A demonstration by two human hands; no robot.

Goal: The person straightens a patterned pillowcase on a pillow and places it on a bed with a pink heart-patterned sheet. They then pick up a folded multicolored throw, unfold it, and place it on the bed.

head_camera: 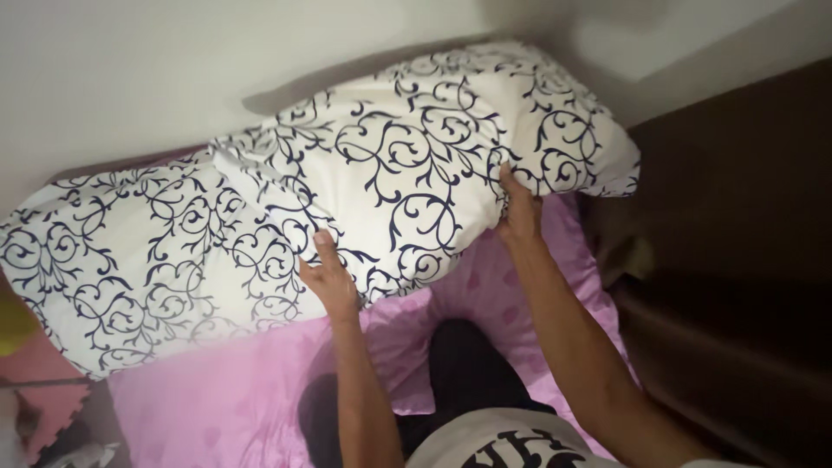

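Lying straight ahead of my hands, the pillow [416, 165] is a long, plump one in a white case with dark blue scrollwork, and its long axis runs crosswise to my reach, from low on my left to high on my right. It rests against the pale wall [130, 69] beyond it, with its near edge over the pink bedsheet [225, 399]. Both hands meet that near edge, so neither has to travel. My left hand [331, 276] lies flat and open against the lower edge, near the middle of the pillow's length, fingers spread upward over the fabric and gripping nothing that I can see. My right hand [518, 212] sits farther out and higher, toward the pillow's raised right end, its fingers curled into a fold of the case and pinching it. To the left of my left hand a second pillow [130, 269] in the same pattern lies touching the first. Off past my right hand stands dark brown furniture [737, 217].
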